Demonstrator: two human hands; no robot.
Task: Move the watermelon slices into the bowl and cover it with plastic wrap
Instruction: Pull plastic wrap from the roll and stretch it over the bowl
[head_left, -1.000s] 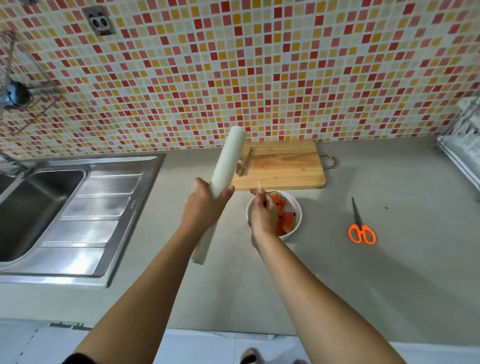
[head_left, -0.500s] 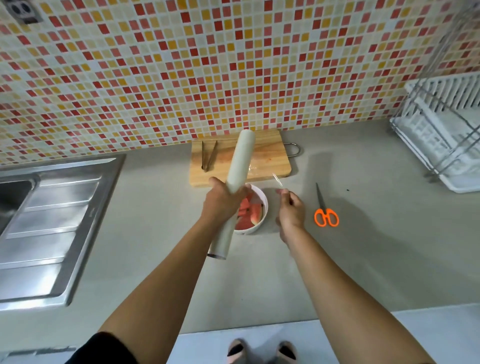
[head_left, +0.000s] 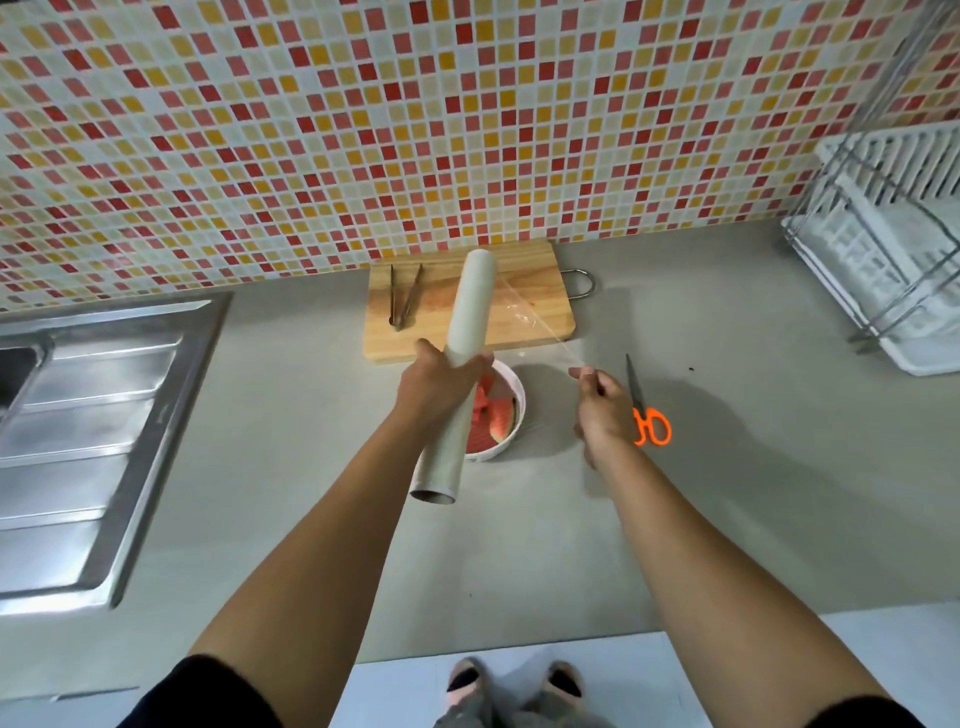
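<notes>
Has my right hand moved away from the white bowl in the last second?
Yes. The right hand has moved rightward off the white bowl, to beside the orange-handled scissors, pinching the clear plastic film.

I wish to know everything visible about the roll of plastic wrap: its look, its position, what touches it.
The plastic wrap roll is a long, pale whitish cylinder with a hollow core open at its near end. It is held tilted above the counter, partly hiding the bowl. The left hand grips its middle; the right hand pinches a clear film sheet pulled from it.
</notes>
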